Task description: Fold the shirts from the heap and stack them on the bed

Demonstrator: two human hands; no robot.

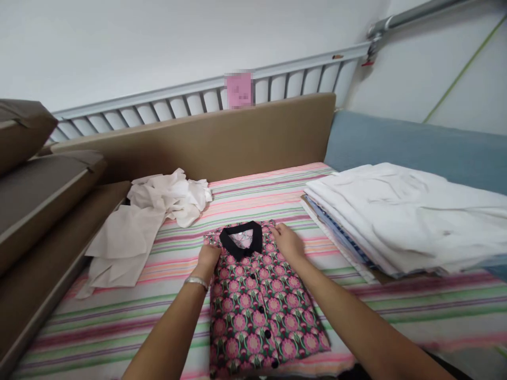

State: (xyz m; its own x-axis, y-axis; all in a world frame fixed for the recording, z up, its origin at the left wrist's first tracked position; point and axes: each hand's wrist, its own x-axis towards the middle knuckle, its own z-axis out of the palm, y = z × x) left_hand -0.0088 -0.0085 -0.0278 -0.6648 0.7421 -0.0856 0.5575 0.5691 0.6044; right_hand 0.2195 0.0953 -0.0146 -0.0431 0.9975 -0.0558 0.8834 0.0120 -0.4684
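Observation:
A folded shirt (253, 295) with a pink flower print, black collar and black buttons lies front up on a striped sheet (174, 306). My left hand (209, 258), with a silver bracelet at its wrist, is closed on the shirt's left shoulder edge. At the opposite shoulder, my right hand (288, 243) pinches the fabric between thumb and fingers. The collar sits between both hands, and the sleeves are not visible from the front.
Crumpled white cloth (146, 216) lies at the left, beside stacked brown cushions (43, 195). To the right rests a pile of folded garments (400, 211), white on top. A brown panel (222, 142) and a radiator (166, 108) stand behind.

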